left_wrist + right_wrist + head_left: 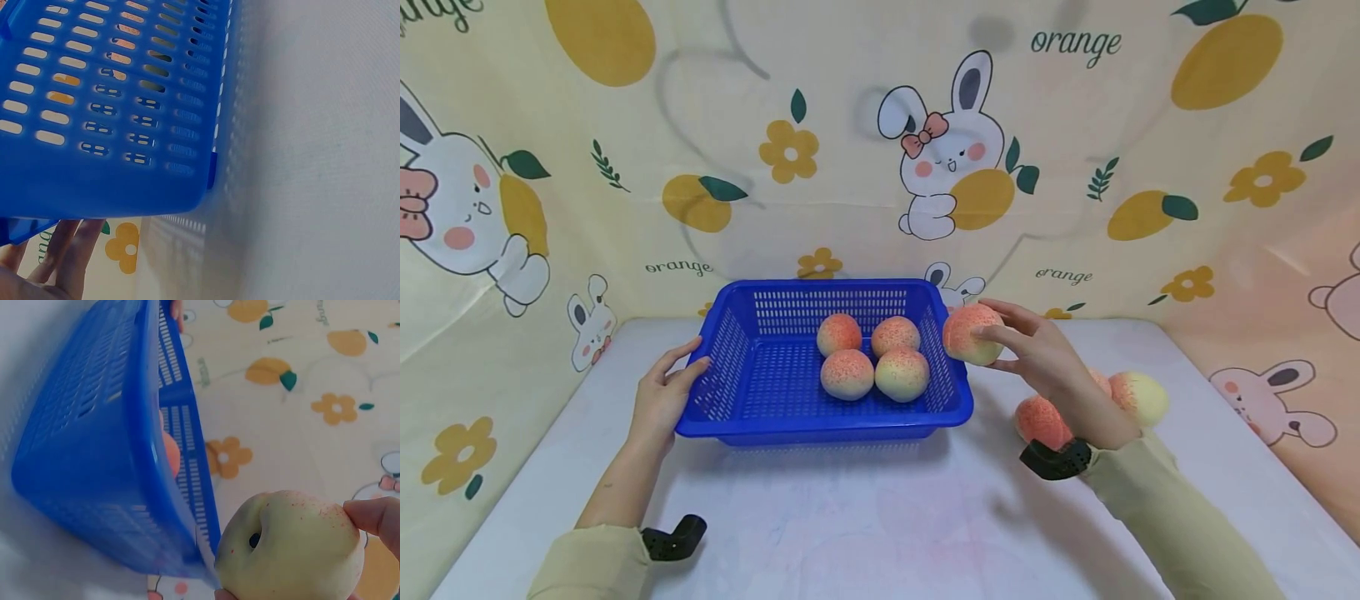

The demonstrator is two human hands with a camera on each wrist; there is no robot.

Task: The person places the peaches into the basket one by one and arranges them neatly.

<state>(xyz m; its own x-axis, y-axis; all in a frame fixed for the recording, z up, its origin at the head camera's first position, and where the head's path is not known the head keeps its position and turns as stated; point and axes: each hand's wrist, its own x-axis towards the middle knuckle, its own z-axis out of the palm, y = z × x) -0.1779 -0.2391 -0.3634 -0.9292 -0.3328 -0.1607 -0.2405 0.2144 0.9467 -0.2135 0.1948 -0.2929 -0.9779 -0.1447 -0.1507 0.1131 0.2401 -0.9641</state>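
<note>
The peach [972,333] sits pinched in the right grip [1037,354], fingers curled round it, just above the right rim of the blue basket [760,421]. Four peaches [872,358] lie inside. The left grip [662,396] rests with relaxed, spread fingers against the basket's left rim. Two more peaches [1138,396] lie on the white surface [880,517], behind the right wrist.

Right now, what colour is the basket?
Solid blue basket, slotted walls and floor; clearest in the head view.
</note>
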